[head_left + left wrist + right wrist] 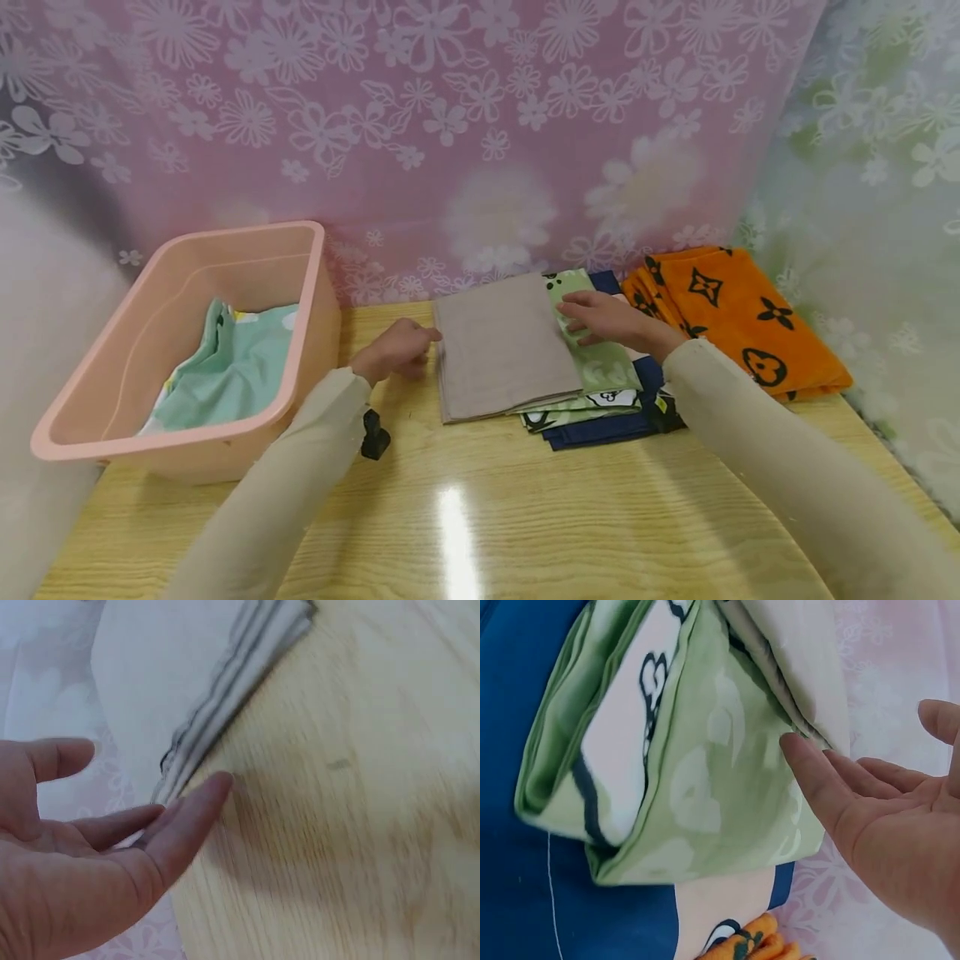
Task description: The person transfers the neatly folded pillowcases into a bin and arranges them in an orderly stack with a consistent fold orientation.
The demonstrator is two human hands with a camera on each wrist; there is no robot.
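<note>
A folded grey-beige cloth (502, 346) lies on top of a folded green patterned cloth (609, 367), with a folded navy cloth (592, 433) beneath. My left hand (401, 346) is at the grey cloth's left edge; in the left wrist view its thumb is apart and its fingers (191, 825) are extended beside the layered edge. Over the green cloth, near the grey cloth's right edge, is my right hand (611, 321). In the right wrist view its fingers (817, 776) are extended by the grey edge, the thumb raised. Neither hand grips anything.
At the left stands a pink plastic tub (318, 333) with a mint-green cloth (240, 367) inside. An orange cloth (738, 321) with black motifs lies folded at the right. A small black object (374, 435) shows beside the left sleeve. Floral curtains (480, 150) hang behind the wooden table (570, 525).
</note>
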